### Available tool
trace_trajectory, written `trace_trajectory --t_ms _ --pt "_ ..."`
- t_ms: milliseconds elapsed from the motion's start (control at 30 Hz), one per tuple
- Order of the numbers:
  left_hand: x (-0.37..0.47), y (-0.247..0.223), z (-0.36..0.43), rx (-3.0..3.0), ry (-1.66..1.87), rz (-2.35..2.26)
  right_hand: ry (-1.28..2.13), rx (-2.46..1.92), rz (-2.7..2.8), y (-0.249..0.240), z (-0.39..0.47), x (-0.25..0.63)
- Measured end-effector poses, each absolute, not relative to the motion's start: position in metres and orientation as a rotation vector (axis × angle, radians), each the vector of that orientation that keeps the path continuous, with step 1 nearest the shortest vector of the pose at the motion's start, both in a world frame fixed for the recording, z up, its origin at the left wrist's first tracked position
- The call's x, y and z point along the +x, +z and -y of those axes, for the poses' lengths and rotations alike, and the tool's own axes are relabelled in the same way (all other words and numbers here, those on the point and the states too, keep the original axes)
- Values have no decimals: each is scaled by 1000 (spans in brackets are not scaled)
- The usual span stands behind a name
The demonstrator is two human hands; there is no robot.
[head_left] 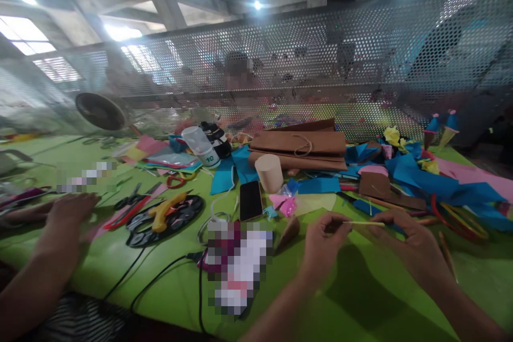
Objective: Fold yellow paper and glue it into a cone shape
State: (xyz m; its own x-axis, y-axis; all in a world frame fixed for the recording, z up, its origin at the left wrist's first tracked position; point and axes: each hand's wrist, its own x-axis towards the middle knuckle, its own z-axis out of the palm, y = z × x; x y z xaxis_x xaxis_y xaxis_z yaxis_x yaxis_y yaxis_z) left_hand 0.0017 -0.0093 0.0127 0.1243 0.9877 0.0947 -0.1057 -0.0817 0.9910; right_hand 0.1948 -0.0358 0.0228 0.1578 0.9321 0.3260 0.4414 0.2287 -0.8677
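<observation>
A thin pale-yellow strip stretches level between my two hands, above the green table. The thumb and forefinger of my left hand pinch its left end. At the other end, the fingers of my right hand close on the strip. Whether it is paper or a thin stick, I cannot tell. Just left of my left hand lies a small folded brown piece. A black phone rests farther left, near a cream roll standing upright.
Brown sheets and blue paper pieces lie along the back. Red-handled scissors sit right of my hands. A yellow glue gun lies on a black holder at left. Another person's hands rest at far left. A perforated metal screen stands behind.
</observation>
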Motion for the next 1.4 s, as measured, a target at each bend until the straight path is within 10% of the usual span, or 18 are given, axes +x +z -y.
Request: trace_trajectory --t_ms 1400 --pt "2 11 11 1439 1133 -998 637 -1395 1531 18 41 192"
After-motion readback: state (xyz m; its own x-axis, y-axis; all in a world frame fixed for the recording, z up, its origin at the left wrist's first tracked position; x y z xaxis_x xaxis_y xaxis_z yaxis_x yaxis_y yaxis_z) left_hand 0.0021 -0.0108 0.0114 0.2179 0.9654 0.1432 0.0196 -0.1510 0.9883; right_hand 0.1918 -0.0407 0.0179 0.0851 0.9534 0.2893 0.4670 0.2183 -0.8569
